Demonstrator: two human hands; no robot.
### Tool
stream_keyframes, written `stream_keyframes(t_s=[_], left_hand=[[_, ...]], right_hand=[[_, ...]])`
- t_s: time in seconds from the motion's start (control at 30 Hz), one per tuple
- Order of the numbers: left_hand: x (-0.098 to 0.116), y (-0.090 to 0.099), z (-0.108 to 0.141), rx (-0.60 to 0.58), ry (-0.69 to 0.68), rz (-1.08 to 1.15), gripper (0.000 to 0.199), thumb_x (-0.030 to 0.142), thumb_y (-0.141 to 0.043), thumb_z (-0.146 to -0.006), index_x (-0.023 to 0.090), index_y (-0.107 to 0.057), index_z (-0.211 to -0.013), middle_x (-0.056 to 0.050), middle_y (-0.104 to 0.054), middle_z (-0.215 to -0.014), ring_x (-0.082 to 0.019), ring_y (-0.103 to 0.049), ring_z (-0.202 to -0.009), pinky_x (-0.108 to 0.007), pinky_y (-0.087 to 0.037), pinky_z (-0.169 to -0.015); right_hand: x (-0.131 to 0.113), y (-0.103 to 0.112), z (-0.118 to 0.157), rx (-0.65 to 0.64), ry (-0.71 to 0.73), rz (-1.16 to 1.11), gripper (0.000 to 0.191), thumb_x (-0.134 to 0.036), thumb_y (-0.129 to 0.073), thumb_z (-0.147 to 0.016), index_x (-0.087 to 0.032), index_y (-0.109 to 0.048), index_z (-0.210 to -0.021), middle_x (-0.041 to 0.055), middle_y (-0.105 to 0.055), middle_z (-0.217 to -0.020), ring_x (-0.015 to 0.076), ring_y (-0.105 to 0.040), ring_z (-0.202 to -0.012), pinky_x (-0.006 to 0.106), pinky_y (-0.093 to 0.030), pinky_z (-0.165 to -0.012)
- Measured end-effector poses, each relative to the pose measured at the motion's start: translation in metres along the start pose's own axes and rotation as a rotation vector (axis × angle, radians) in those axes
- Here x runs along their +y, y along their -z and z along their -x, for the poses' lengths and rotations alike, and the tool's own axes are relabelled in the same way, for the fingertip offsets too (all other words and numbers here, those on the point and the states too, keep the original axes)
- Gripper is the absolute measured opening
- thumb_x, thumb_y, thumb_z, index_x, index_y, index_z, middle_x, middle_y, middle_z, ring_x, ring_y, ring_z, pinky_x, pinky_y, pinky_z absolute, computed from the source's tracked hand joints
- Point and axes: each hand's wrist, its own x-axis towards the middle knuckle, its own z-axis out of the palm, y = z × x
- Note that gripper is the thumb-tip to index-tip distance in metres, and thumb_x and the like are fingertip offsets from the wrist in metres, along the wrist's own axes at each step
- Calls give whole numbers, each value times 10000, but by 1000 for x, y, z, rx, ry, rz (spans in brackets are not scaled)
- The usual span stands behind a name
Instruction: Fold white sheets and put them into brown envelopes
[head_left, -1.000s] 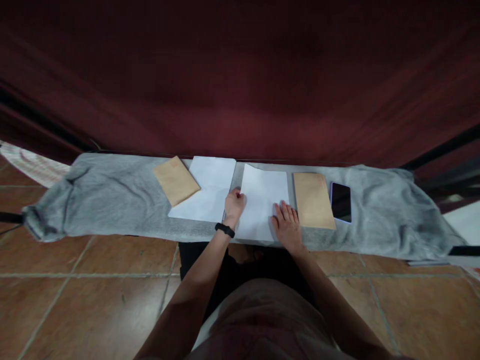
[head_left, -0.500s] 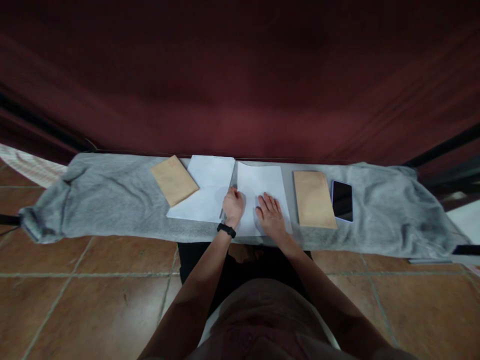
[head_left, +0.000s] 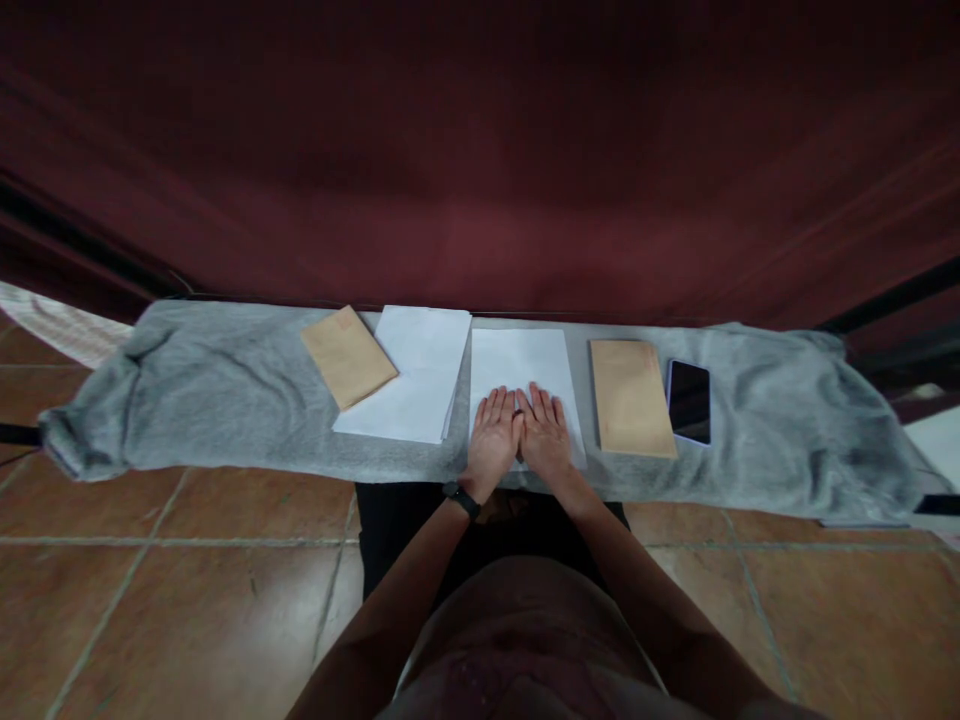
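Both my hands rest palm down, side by side, on a white sheet of paper [head_left: 521, 355] in front of me. The fingers of my left hand [head_left: 493, 437] are stretched out, and a dark band circles that wrist. My right hand [head_left: 544, 435] also lies flat with its fingers extended, its thumb close to the left one. The lower part of the sheet is partly hidden under them. Just left of the sheet is a stack of white paper [head_left: 427, 365], with a brown envelope [head_left: 349, 357] overlapping its left side.
To the right of the sheet lies another brown envelope [head_left: 632, 400], and beside it a phone [head_left: 688, 402] with a dark screen. Everything rests on a grey cloth [head_left: 232, 390] over a narrow surface. A dark red curtain [head_left: 480, 180] hangs along the far edge.
My left hand has moved right from the gap beside the paper stack, opening from closed to flat on the sheet. The sheet's curled far edge now lies flatter. My right hand has barely moved.
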Motion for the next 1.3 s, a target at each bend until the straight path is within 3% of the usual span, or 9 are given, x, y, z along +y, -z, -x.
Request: stream_keyframes(t_s=[0.13, 0.4, 0.67, 0.8, 0.9, 1.13, 1.3], left_hand=[[-9, -3, 3, -17, -23, -40, 561, 380, -324, -1055, 77, -400, -1521, -161, -380, -1604, -254, -274, -1529, -451, -224, -1263], [-17, 0, 18, 14, -22, -52, 624, 415, -384, -1041, 60, -334, -1551, -187, -337, -1614, -257, -241, -1537, -443, -226, -1265], [-24, 3, 43, 19, -42, -84, 605, 384, -389, -1045, 149, -278, -1591, -141, -346, -1619, -241, -260, -1530, -464, -252, -1255], [-28, 8, 59, -22, -131, -112, 621, 449, -458, -1024, 141, -368, -1556, -162, -323, -1623, -278, -258, -1530, -496, -237, -1255], [-27, 11, 70, -68, -232, -127, 643, 512, -512, -994, 199, -400, -1544, -136, -309, -1634, -294, -252, -1532, -554, -172, -1261], [-24, 15, 72, -145, -287, -162, 506, 390, -503, -1021, 310, -435, -1516, -76, -374, -1616, -267, -278, -1526, -598, -149, -1248], [-29, 21, 68, -179, -350, -163, 464, 279, -475, -1027, 276, -466, -1490, -78, -431, -1587, -256, -328, -1507, -565, -204, -1246]], right_hand=[[8, -3, 1, 39, -28, -11, 526, -283, -381, -1044, -168, -382, -1558, 150, -269, -1656, 323, -284, -1513, 545, -232, -1211], [34, -5, 9, 159, -129, 30, 574, -345, -348, -1052, -89, -337, -1567, 211, -294, -1634, 342, -331, -1483, 561, -287, -1181], [42, -3, 26, 193, -162, 34, 607, -349, -313, -1048, -41, -301, -1571, 233, -363, -1597, 332, -388, -1447, 534, -329, -1171], [44, -2, 35, 188, -146, 41, 591, -310, -302, -1045, -33, -308, -1566, 230, -361, -1599, 330, -385, -1451, 524, -335, -1171], [46, -1, 38, 187, -130, 31, 593, -308, -308, -1041, -35, -307, -1567, 230, -365, -1597, 332, -389, -1448, 531, -339, -1169], [47, -2, 39, 199, -119, 17, 589, -311, -318, -1039, -54, -312, -1569, 217, -373, -1597, 326, -387, -1449, 540, -342, -1165], [49, -3, 41, 202, -92, 22, 581, -310, -315, -1042, -53, -321, -1564, 217, -392, -1587, 325, -384, -1448, 537, -342, -1161]])
